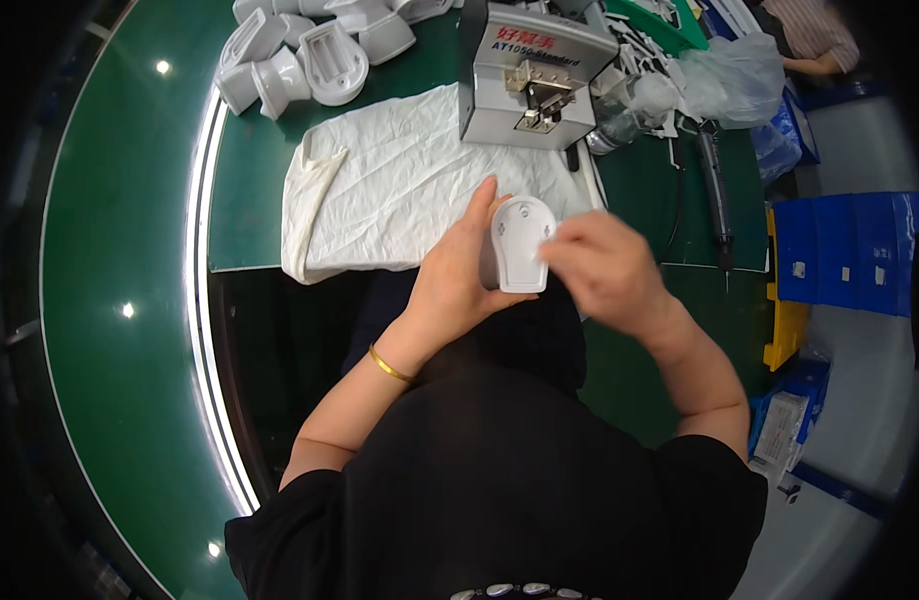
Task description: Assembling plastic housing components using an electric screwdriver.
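In my left hand (454,275) is a white plastic housing (522,262), rounded at the top and narrower toward its lower end. Its hollow side faces up, showing small screw bosses inside the rim. My left thumb and fingers wrap round its left side and lower end. My right hand (607,268) is closed in a pinch at the housing's right rim, slightly blurred. Whether a small part sits between those fingertips is hidden. Just beyond both hands, a white cloth (389,185) lies on the green bench.
Several white housings (334,65) are piled at the back left. A grey screw feeder (529,90) stands behind the cloth. At right lie an electric screwdriver (715,190), clear plastic bags (734,80) and a green bin (684,30). Blue bins (849,250) and another person's arm (819,64) are farther right.
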{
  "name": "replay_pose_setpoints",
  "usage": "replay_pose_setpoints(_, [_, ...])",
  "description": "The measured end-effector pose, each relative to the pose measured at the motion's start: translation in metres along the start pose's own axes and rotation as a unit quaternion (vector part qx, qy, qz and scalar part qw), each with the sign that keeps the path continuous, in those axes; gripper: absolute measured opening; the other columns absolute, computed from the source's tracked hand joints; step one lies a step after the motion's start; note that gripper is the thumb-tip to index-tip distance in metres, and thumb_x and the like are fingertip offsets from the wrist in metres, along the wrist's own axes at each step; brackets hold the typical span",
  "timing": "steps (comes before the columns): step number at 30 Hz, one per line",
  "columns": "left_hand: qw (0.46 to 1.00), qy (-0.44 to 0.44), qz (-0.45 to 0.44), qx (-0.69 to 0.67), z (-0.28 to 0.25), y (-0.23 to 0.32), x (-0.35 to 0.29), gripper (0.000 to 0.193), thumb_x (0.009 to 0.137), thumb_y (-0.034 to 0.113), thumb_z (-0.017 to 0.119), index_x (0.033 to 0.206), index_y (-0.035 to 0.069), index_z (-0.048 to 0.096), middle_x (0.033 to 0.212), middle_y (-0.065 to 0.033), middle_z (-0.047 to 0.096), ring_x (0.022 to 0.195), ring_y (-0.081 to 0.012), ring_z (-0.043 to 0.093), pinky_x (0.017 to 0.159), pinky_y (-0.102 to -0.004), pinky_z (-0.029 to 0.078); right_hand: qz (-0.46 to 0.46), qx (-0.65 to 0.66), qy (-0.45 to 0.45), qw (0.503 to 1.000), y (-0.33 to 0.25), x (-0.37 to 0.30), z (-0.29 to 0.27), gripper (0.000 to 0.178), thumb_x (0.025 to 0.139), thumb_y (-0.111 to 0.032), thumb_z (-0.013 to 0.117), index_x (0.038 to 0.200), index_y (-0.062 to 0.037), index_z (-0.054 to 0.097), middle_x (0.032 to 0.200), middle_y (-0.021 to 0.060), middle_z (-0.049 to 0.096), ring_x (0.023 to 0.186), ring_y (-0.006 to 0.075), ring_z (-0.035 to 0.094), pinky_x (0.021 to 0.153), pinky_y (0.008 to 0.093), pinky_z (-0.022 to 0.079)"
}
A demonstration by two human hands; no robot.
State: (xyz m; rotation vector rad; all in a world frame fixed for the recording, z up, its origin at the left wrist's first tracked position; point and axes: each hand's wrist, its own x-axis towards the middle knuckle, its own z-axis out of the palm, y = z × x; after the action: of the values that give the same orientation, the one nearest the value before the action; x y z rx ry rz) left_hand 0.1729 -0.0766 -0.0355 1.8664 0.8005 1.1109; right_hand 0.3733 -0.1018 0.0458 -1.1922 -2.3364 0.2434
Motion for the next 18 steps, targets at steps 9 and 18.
replay_pose_setpoints(9, [0.999,-0.039,-0.013,0.024,-0.004,0.004,0.011,0.122,0.06,0.019,0.092,0.152,0.005,0.014,0.138,-0.0211,0.052,0.128,-0.0335,0.052,0.105,-0.0393,0.044,0.253,-0.253,0.193,0.913,0.108,-0.042,-0.017,0.039,0.077,-0.016,0.078,0.113,-0.0088,0.067,0.113,0.0071,0.064,0.108,0.0268,0.054,0.091,0.0381,0.042])
replay_pose_setpoints(18, [0.926,0.072,-0.121,-0.351,-0.026,0.035,0.009,0.12,0.059,0.006,0.092,0.152,0.01,0.016,0.134,-0.0126,0.051,0.127,-0.024,0.049,0.106,-0.0397,0.041,0.214,0.493,0.111,0.836,0.025,-0.03,0.046,0.07,0.088,-0.053,0.065,0.127,0.0047,0.053,0.111,0.0076,0.063,0.102,0.0169,0.059,0.094,0.0313,0.045])
